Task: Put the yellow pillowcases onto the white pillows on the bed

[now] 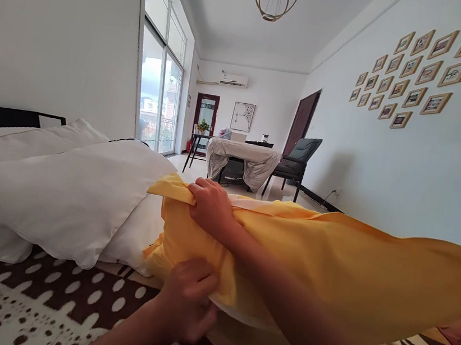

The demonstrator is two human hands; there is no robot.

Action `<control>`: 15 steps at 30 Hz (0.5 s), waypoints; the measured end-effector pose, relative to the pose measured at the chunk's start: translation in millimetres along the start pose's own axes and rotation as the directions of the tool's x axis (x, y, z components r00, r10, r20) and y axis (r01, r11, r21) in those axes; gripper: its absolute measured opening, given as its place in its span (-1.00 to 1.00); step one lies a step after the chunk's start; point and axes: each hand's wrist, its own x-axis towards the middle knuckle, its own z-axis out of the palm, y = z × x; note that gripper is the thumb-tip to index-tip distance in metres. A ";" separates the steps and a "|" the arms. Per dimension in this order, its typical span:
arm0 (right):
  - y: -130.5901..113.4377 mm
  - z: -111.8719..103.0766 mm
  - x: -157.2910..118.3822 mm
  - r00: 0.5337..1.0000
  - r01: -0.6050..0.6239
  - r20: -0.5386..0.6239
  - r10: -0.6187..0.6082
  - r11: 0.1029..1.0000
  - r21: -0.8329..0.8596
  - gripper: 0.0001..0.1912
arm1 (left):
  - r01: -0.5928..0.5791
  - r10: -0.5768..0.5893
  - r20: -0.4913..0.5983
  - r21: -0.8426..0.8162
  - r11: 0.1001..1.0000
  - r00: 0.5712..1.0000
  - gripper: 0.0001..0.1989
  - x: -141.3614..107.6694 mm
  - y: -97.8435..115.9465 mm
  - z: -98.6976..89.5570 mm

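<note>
Patterned bed (69, 301); yellow cover (308, 256) hides its far edge, prob. light, soft, floppy; best held by hem. R hand (212, 207) pinches top hem; L hand's (187, 300) fingers curled, can't tell grip.

The left hand (190, 300) is blurred; the right edge crops yellow cloth (354, 268).

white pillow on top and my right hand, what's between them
A flap of the yellow cloth lies between the white pillow and your right hand, which grips it; the head view shows this.
</note>
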 end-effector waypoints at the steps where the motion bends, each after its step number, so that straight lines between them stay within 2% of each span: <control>1: 0.6 0.3 -0.4 0.999 -0.018 -0.027 0.020 0.998 0.056 -0.84 | -0.009 0.008 -0.002 -0.062 0.998 1.000 -0.89 -3.1 -4.4 -11.0; 2: 1.0 0.2 -0.4 0.998 -0.040 -0.051 0.046 0.991 0.127 -0.86 | -0.008 0.003 -0.063 -0.088 0.996 0.998 -0.90 -5.4 -12.0 -21.4; 3: 1.3 -0.1 0.1 0.995 -0.054 -0.071 0.071 0.976 0.209 -0.87 | 0.017 -0.030 -0.187 -0.073 0.997 0.982 -0.90 -6.8 -22.4 -30.7; 4: 1.4 -0.7 1.1 0.992 -0.062 -0.088 0.092 0.953 0.296 -0.85 | 0.084 -0.093 -0.348 -0.042 0.996 0.933 -0.92 -6.8 -35.1 -38.6; 5: 1.2 -1.4 2.6 0.989 -0.064 -0.101 0.110 0.923 0.378 -0.79 | 0.200 -0.185 -0.503 -0.026 0.980 0.844 -0.96 -5.3 -49.1 -44.7; 6: 0.6 -2.3 4.5 0.986 -0.062 -0.112 0.125 0.891 0.451 -0.73 | 0.339 -0.303 -0.613 -0.061 0.939 0.730 -0.90 -2.4 -63.2 -48.9; 7: -0.2 -3.2 6.6 0.983 -0.057 -0.122 0.138 0.858 0.511 -0.67 | 0.462 -0.442 -0.645 -0.153 0.874 0.623 -0.77 1.5 -76.3 -51.4; 8: -1.4 -4.1 9.0 0.980 -0.051 -0.132 0.148 0.829 0.557 -0.64 | 0.539 -0.578 -0.595 -0.268 0.798 0.559 -0.66 6.2 -87.5 -52.3; 9: -2.9 -4.9 11.6 0.977 -0.043 -0.143 0.156 0.808 0.588 -0.63 | 0.582 -0.698 -0.476 -0.391 0.712 0.535 -0.58 11.1 -96.1 -51.8; 10: -4.7 -5.7 14.2 0.975 -0.034 -0.156 0.160 0.796 0.605 -0.63 | 0.605 -0.779 -0.314 -0.497 0.622 0.544 -0.55 15.8 -101.8 -50.1; 12: -8.7 -7.6 19.4 0.972 -0.027 -0.171 0.162 0.797 0.604 -0.68 | 0.629 -0.813 -0.034 -0.616 0.475 0.581 -0.56 24.1 -105.4 -44.5; 13: -10.8 -9.1 21.8 0.972 -0.034 -0.168 0.166 0.803 0.595 -0.70 | 0.638 -0.807 0.044 -0.638 0.431 0.588 -0.56 27.5 -104.5 -41.2; 15: -15.3 -14.3 25.0 0.972 -0.050 -0.158 0.174 0.809 0.585 -0.73 | 0.643 -0.802 0.077 -0.645 0.412 0.592 -0.60 33.3 -100.6 -35.1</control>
